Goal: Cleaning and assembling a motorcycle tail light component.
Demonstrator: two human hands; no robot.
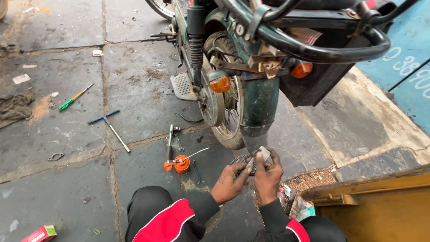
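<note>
I see a coiled, ribbed metal spring or cable sheath (242,160) held low behind the motorcycle's rear wheel (224,112), just below the tip of the dark green mudguard (259,107). With it is a small pale grey piece (264,153), flat and paper-like, that sticks up and slightly right from the grip. What that piece is I cannot tell.

Taking the rear wheel as my landmark, both hands sit just behind its lowest part, touching each other. My left hand (230,180) comes in from the lower left, its fingers curled and closed around the coil, thumb pressed toward the right hand. My right hand (267,175) rises from below, fingers closed in a pinch on the pale piece and the near end of the coil. The coil's long axis seems to run roughly left to right between the two grips, curving up at the left; the left hand covers more of it, so that hand is the nearer one to its bulk.

Left of the wheel, on the stone floor (67,134), lies an orange oil can (179,163) with a thin spout, touching a spanner (170,141). Farther left are a blue T-handle wrench (109,127), and a green-handled screwdriver (74,99) well apart from it. A rag (15,107) lies beyond at the left edge.
</note>
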